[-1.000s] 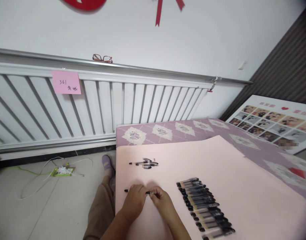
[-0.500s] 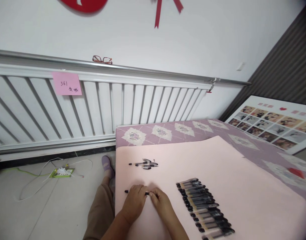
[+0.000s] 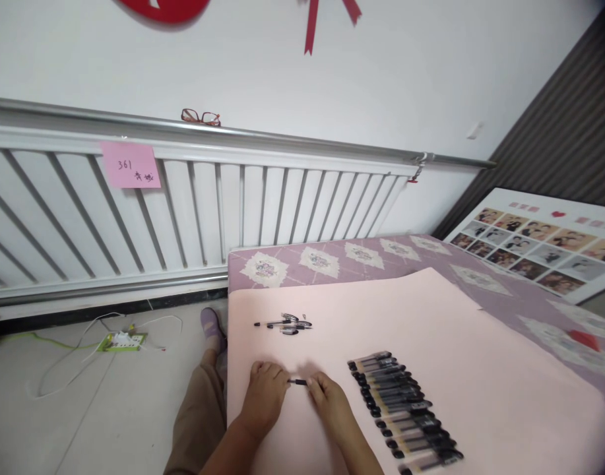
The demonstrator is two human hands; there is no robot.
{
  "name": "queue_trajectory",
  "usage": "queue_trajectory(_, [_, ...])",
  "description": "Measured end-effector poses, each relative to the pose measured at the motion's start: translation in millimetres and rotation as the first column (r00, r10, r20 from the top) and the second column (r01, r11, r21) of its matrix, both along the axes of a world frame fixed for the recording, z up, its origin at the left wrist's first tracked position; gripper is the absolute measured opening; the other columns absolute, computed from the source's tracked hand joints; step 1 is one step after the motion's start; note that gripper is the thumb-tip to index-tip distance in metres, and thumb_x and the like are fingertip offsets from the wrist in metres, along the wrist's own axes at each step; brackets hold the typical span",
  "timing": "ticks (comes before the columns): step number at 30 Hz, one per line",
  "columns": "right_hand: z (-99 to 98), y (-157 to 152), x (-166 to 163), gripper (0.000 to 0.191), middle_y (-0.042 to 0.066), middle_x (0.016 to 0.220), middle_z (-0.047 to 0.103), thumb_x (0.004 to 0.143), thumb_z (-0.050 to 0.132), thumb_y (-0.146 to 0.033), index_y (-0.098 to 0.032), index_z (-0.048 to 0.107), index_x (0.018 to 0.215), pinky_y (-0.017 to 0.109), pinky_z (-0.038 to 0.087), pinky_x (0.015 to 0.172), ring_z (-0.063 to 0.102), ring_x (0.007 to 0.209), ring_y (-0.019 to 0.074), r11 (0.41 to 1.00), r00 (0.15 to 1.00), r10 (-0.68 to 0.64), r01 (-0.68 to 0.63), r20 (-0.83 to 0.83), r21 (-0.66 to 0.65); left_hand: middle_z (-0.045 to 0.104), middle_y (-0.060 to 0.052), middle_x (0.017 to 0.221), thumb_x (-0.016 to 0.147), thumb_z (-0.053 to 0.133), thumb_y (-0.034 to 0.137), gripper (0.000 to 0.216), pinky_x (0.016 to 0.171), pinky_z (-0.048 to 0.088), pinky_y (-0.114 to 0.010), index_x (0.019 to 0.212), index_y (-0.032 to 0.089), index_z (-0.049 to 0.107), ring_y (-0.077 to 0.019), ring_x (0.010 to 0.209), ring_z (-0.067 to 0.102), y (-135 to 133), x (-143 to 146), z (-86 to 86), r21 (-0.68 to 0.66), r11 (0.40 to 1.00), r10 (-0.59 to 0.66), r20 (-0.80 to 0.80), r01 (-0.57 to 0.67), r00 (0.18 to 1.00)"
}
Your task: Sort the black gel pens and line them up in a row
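While two bare hands face each other near the left edge of a pale pink sheet (image 3: 381, 316), a slim dark pen (image 3: 299, 382) bridges the gap between them, its long axis running almost straight left to right. The left hand (image 3: 265, 394) is turned palm down with its fingers curled together, and the left end of the pen disappears at its fingertips. The right hand (image 3: 330, 402) pinches the right end between thumb and forefinger, with no opening to be seen between them. Only the short middle stretch of the pen shows, so how much lies hidden inside each grip cannot be told. Both hands are about equally near that stretch, lined up end to end with the pen rather than across it.

On the far side of the hands, apart from them, a small loose group of pens and parts (image 3: 288, 324) lies on the sheet, mostly pointing left to right as well. To the right of the right hand, also apart, a row of pens (image 3: 404, 409) lies side by side, stretching from the far left to the near right. Beneath the sheet is a purple patterned cover (image 3: 406, 267).
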State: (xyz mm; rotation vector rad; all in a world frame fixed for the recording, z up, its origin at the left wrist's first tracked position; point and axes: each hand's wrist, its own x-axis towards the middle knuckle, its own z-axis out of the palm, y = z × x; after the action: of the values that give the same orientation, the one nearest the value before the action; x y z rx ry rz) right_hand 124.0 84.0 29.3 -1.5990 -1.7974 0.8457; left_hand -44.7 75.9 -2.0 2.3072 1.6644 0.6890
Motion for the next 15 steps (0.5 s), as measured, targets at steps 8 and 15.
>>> queue_trajectory(8, [-0.1, -2.3, -2.0, 0.036, -0.004, 0.052, 0.041, 0.083, 0.037, -0.042, -0.023, 0.036, 0.054, 0.026, 0.029, 0.053, 0.043, 0.053, 0.0156, 1.000, 0.999, -0.009, 0.011, 0.053, -0.027, 0.061, 0.003, 0.092, 0.088, 0.051, 0.022, 0.008, 0.086, 0.027, -0.034, 0.089, 0.025, 0.059, -0.0154, 0.091, 0.050, -1.2, -0.7, 3.0, 0.006, 1.000, -0.018, -0.018, 0.018, 1.000])
queue_trajectory(15, [9.7, -5.2, 0.2, 0.030, -0.003, 0.059, 0.048, 0.084, 0.038, -0.043, -0.022, 0.048, 0.065, 0.026, 0.036, 0.058, 0.048, 0.059, 0.0157, 0.998, 0.997, -0.012, 0.008, -0.072, -0.060, 0.060, 0.002, 0.092, 0.089, 0.050, 0.022, 0.010, 0.085, 0.029, -0.034, 0.091, 0.025, 0.059, -0.0164, 0.090, 0.050, -0.9, -0.4, 1.6, 0.016, 1.000, 0.000, -0.016, 0.000, 1.000])
